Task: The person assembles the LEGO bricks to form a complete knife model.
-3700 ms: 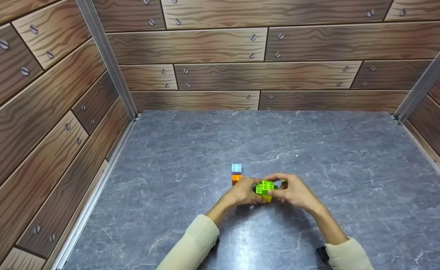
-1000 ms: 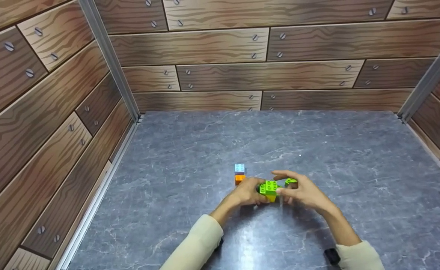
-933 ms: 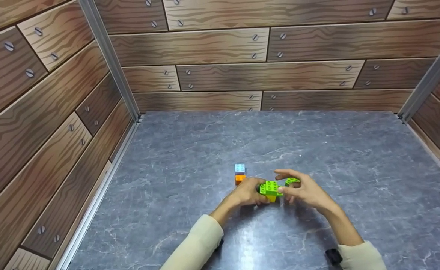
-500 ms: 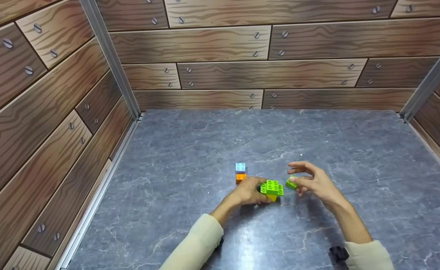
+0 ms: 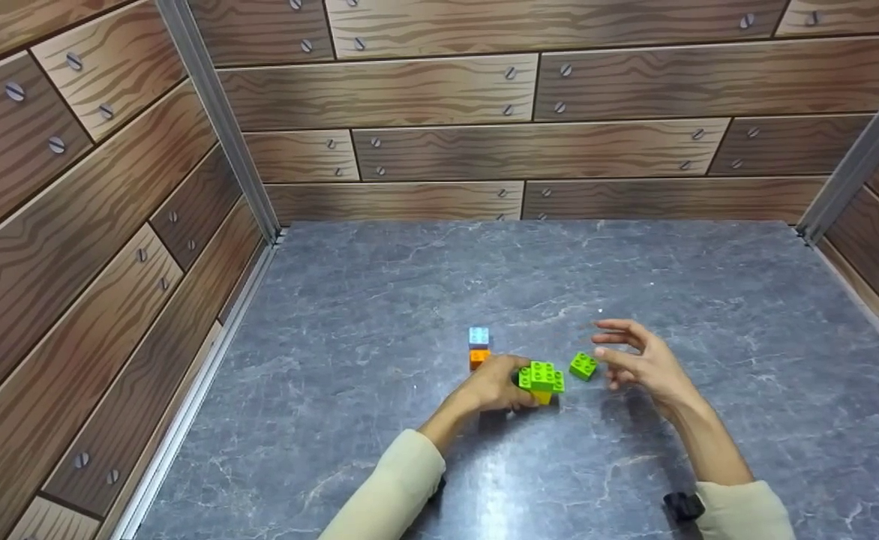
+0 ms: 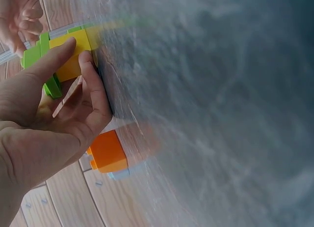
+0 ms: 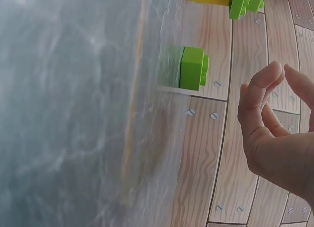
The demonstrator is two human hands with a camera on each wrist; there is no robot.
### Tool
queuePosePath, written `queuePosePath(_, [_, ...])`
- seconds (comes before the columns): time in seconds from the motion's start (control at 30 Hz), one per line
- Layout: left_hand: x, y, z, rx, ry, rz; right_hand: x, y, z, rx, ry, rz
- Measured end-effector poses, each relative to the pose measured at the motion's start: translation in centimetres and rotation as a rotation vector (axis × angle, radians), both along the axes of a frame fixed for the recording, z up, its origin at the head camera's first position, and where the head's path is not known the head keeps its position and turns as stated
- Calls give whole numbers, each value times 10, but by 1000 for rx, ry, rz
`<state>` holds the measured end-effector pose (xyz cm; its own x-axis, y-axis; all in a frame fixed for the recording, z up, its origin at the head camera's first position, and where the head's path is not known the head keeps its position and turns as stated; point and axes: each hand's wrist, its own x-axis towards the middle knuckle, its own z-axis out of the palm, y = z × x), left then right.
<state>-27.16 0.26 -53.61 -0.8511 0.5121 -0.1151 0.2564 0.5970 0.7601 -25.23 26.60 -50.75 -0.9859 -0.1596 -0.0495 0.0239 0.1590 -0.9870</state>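
Note:
My left hand (image 5: 492, 384) grips a small stack of toy building bricks (image 5: 543, 375), green on top and yellow below. In the left wrist view, the thumb and fingers hold the yellow brick (image 6: 68, 68), and green bricks (image 6: 45, 42) are joined to its studded side. A loose green brick (image 5: 583, 366) rests on the tabletop just right of the stack; it also appears in the right wrist view as a green block (image 7: 191, 69). Beyond it to the right hovers my right hand (image 5: 646, 364), fingers loosely bent and holding nothing.
An orange brick (image 5: 478, 358) stands behind the left hand, with a light blue brick (image 5: 478, 337) right behind it. The grey marbled tabletop (image 5: 379, 300) is bounded by wood-patterned walls (image 5: 439, 150) at the back and sides.
My right hand has moved right, away from the stack, uncovering the loose green brick and the stack's right side. The left hand keeps its hold in nearly the same place.

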Motion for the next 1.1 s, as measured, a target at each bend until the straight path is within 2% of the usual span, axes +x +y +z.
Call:
queuePosePath(0.17, [-1, 0, 0, -28, 19, -2, 0, 6, -2, 9, -28, -13])
queuePosePath(0.47, [0, 0, 1, -9, 0, 4, -5, 14, -6, 45, -62, -36])
queuePosePath(0.67, [0, 0, 0, -17, 35, -7, -8, 15, -9, 58, -131, -27])
queuePosePath(0.83, [0, -1, 1, -34, 50, -4, -10, 11, -11, 99, -146, -8])
queuePosePath(1.1, [2, 0, 2, 2, 21, -3, -12, 5, -13, 141, -155, -2])
